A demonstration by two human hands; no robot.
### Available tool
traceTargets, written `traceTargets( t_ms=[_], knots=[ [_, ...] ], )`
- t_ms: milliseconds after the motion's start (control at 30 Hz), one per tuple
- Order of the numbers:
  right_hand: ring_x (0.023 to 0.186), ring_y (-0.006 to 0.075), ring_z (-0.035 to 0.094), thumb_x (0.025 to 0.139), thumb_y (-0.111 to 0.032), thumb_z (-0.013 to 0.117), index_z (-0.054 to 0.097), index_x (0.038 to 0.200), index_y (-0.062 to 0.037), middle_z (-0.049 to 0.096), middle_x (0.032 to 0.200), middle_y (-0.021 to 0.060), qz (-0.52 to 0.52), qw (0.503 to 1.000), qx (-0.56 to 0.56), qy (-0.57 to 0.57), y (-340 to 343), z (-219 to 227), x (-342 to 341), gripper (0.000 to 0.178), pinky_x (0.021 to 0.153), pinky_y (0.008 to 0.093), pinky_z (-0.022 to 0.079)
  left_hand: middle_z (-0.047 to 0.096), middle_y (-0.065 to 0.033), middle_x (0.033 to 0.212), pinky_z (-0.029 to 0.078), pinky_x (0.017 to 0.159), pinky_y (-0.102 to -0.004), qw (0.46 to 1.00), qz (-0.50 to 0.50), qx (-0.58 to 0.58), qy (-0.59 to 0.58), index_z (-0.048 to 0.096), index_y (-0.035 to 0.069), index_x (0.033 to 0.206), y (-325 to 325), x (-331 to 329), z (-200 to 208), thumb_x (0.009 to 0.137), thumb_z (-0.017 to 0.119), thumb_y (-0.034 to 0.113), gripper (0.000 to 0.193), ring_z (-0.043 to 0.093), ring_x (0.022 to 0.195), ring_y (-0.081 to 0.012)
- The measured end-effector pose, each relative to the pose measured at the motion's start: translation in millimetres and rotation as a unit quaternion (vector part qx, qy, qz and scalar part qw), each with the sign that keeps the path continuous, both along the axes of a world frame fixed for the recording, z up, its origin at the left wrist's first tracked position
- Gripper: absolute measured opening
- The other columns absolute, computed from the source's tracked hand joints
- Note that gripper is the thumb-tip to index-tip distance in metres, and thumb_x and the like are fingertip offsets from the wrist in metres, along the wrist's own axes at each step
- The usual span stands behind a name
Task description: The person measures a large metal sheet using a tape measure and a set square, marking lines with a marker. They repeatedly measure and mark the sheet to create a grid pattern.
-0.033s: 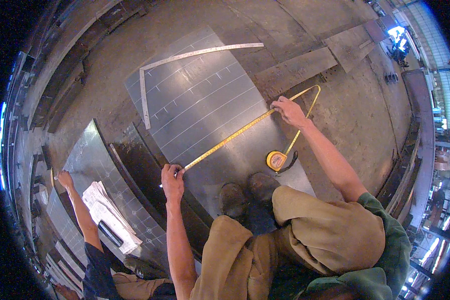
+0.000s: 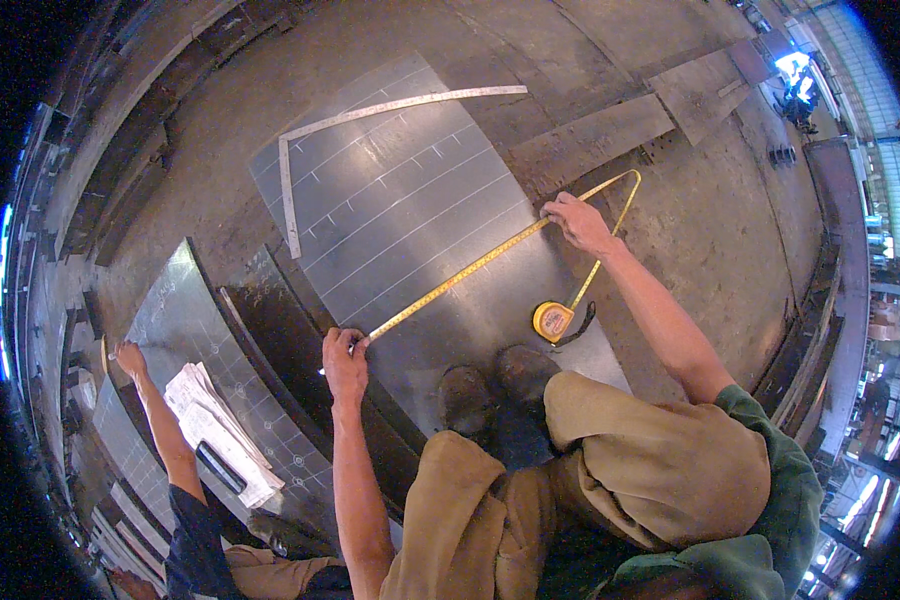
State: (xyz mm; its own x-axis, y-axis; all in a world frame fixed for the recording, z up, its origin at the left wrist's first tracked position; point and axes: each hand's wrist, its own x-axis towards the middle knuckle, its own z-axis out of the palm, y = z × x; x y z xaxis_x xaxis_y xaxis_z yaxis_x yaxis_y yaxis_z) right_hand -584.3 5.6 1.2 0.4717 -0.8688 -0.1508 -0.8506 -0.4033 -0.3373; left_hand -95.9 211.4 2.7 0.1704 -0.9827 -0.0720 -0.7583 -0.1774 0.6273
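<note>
A yellow tape measure (image 2: 553, 320) has its blade stretched across a grey metal plate (image 2: 430, 230) scribed with white lines. At the plate's left edge my left hand (image 2: 345, 362) is closed on the blade's end, and a small white tip sticks out beside the fingers. Over the right edge my right hand (image 2: 576, 222) pinches the blade. Beyond that hand the blade bends back in a loop to its case, which lies on the plate near my boots (image 2: 495, 385). A metal carpenter's square (image 2: 400, 105) rests on the plate's far part.
To the left, a co-worker's hand (image 2: 128, 360) reaches over another marked plate (image 2: 185, 290). Papers (image 2: 210, 425) and a dark oblong case (image 2: 221, 467) lie on that plate. Rusty flat plates (image 2: 595, 140) lie at the far right, and steel beams (image 2: 135, 190) stand at the far left.
</note>
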Motion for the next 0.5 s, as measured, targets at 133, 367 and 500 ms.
traceTargets(
  t_ms=[133, 367, 500],
  knots=[
    [0.100, 0.0380, 0.064, 0.097, -0.018, 0.059, 0.062, 0.117, -0.0203, 0.057, 0.105, 0.0124, -0.005, 1.000, 0.002, 0.000, -0.2, -4.1, -5.1, 0.020, 0.078, 0.0483, 0.054, 0.059, -0.0163, 0.093, 0.047, 0.084, -0.0481, 1.000, 0.007, 0.009, 0.004, 0.068, 0.003, 0.088, -1.7, -3.2, 1.8, 0.081, 0.075, 0.014, 0.015, 0.058, 0.093, -0.0394],
    [0.090, 0.0355, 0.059, 0.096, -0.008, 0.060, 0.061, 0.111, -0.0143, 0.053, 0.096, 0.0120, 0.009, 0.999, -0.028, -0.034, 2.8, -0.5, 0.5, 0.017, 0.075, 0.0439, 0.048, 0.061, -0.0169, 0.096, 0.048, 0.085, -0.0476, 1.000, 0.013, 0.022, -0.004, 0.068, 0.001, 0.088, -1.6, -4.2, 7.0, 0.081, 0.075, 0.013, 0.015, 0.059, 0.096, -0.0403],
    [0.090, 0.0351, 0.059, 0.095, -0.008, 0.061, 0.061, 0.110, -0.0145, 0.052, 0.095, 0.0119, 0.010, 0.999, -0.039, -0.030, 1.2, -2.8, -1.6, 0.017, 0.074, 0.0437, 0.048, 0.057, -0.0129, 0.092, 0.046, 0.083, -0.0461, 1.000, 0.002, 0.025, 0.010, 0.067, 0.003, 0.091, -2.8, -2.4, 4.7, 0.083, 0.075, 0.009, 0.013, 0.057, 0.094, -0.0362]
  ],
)
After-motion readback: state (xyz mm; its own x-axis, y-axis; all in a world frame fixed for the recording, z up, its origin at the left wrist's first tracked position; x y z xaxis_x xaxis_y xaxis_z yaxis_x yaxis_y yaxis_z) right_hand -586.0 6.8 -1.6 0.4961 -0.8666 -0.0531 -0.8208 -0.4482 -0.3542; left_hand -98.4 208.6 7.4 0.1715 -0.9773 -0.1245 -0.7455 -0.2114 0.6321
